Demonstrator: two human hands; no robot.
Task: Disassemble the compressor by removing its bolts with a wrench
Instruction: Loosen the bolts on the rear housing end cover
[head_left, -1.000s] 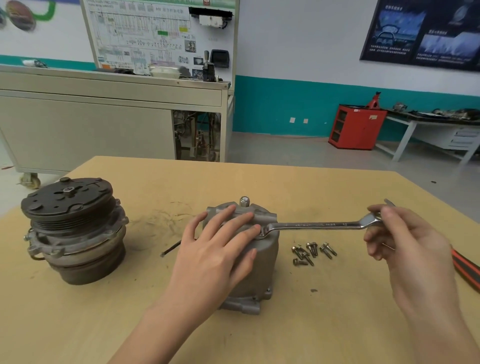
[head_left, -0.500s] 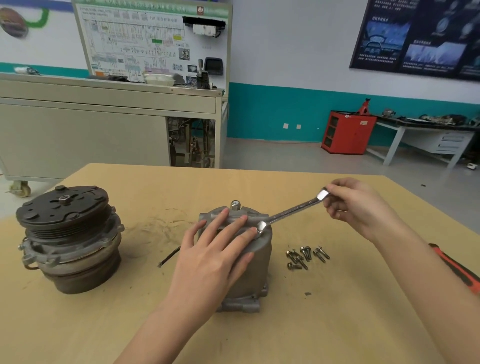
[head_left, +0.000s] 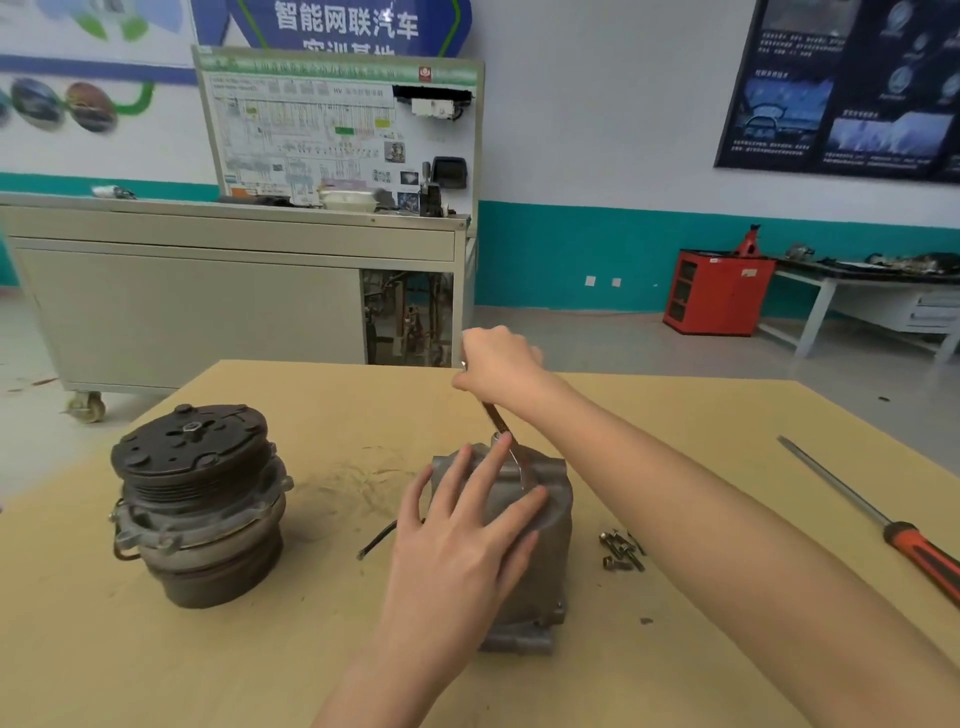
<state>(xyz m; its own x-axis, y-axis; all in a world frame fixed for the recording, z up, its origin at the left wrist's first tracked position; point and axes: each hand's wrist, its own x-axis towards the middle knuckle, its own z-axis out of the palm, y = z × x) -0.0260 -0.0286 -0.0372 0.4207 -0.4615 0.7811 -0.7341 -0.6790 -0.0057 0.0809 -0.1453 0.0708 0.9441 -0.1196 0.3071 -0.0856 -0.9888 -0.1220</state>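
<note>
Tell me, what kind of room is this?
Probably a car-repair training workshop: a wiring-diagram board and a red cabinet stand behind the table, and the right hand holds a wrench on the compressor.

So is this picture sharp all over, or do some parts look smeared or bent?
Head view: the wrench and the right hand gripping it are smeared by motion; the wall pictures at far left look soft too. The left hand on the compressor is sharper. The wide lens tilts the cabinet's left edge. Light is soft, shadows faint.
</note>
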